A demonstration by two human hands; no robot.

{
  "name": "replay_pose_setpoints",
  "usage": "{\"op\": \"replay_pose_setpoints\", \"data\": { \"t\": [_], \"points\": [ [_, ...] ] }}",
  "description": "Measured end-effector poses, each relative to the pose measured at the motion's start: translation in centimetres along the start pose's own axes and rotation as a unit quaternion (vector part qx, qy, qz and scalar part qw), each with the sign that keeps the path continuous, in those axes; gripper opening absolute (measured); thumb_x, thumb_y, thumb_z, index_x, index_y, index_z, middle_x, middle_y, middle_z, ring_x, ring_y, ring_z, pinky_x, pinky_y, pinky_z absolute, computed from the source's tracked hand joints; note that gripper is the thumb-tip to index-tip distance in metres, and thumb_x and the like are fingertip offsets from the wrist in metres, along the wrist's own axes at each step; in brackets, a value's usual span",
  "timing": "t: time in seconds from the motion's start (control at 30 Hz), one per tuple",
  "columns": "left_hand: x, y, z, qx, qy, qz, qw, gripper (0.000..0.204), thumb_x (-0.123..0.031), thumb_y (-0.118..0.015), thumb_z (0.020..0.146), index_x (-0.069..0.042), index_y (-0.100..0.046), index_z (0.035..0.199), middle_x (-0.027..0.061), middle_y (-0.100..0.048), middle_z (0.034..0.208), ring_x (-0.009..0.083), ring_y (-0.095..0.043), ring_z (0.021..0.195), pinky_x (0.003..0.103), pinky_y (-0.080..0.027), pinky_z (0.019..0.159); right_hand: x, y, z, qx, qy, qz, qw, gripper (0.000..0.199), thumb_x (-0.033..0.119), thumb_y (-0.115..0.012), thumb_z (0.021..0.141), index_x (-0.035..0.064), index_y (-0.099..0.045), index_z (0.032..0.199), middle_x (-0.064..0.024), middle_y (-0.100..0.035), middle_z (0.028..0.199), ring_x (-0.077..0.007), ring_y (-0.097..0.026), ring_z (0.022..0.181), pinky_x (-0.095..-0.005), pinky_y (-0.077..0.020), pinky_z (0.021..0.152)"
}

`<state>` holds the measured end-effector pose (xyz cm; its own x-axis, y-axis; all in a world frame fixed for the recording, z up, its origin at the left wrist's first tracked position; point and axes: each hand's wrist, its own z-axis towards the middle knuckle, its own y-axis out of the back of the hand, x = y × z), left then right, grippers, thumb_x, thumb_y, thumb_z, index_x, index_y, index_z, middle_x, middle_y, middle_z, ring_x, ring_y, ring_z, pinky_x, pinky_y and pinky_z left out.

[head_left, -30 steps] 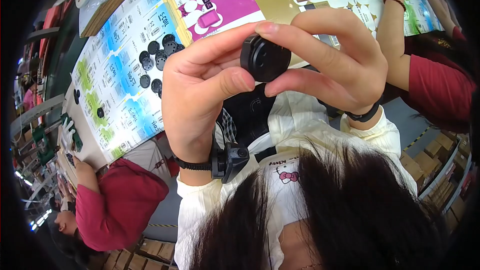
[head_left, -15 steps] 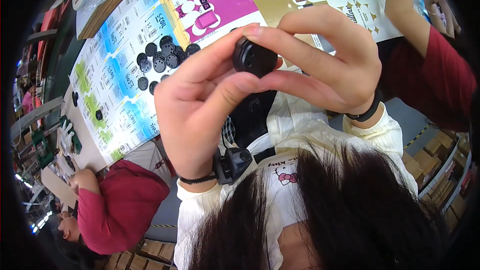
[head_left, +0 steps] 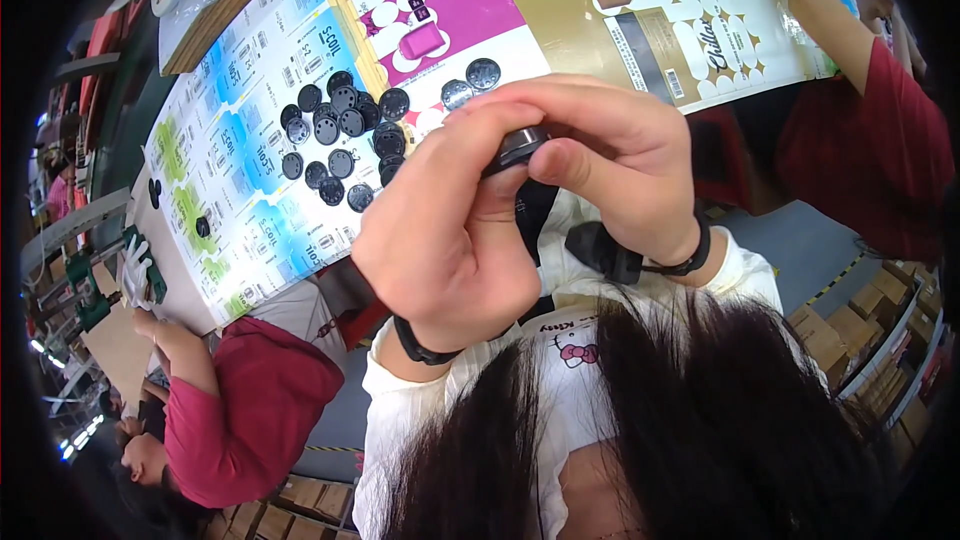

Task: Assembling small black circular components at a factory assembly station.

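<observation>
The left hand [head_left: 450,230] and right hand [head_left: 630,160] grip a black disc [head_left: 521,146] near the worktop [head_left: 175,280] edge. Loose discs [head_left: 351,122] lie at nine o'clock, a wooden board [head_left: 215,25] at ten; flat printed sheets [head_left: 575,50] stretch toward one.

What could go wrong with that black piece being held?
The piece sits between the left grip and right grip, raised up, so it might slip and drop. Loose black discs lie right beside the left grip, so a careless move could scatter them.
</observation>
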<state>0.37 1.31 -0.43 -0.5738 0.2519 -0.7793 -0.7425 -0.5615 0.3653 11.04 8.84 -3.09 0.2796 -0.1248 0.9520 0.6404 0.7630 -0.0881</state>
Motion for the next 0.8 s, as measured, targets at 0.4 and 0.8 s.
{"op": "replay_pose_setpoints", "data": {
  "t": [0.4, 0.8],
  "points": [
    [21.8, 22.4, -2.3, -0.077, 0.259, 0.342, 0.900, 0.030, -0.006, -0.041, 0.078, 0.000, -0.048, 0.107, 0.0167, -0.054, 0.093, 0.0236, -0.055, 0.079, 0.032, -0.043, 0.071, -6.1, 4.2, 3.4, 0.072, -0.062, -0.360, 0.928, 0.032, 0.006, -0.057, 0.070, 0.0059, -0.050, 0.102, -0.0094, -0.049, 0.094, -0.0210, -0.053, 0.079, -0.0270, -0.0432, 0.070],
    [18.2, 9.5, 9.4, 0.151, 0.028, 0.354, 0.922, 0.034, -0.017, -0.055, 0.073, -0.002, -0.050, 0.103, 0.0169, -0.049, 0.105, 0.0287, -0.046, 0.099, 0.034, -0.034, 0.085, -7.2, 2.7, 4.7, 0.237, 0.023, -0.581, 0.778, 0.017, 0.006, -0.047, 0.071, 0.0030, -0.047, 0.087, -0.0126, -0.049, 0.091, -0.0277, -0.052, 0.082, -0.0340, -0.0439, 0.064]
  ]
}}
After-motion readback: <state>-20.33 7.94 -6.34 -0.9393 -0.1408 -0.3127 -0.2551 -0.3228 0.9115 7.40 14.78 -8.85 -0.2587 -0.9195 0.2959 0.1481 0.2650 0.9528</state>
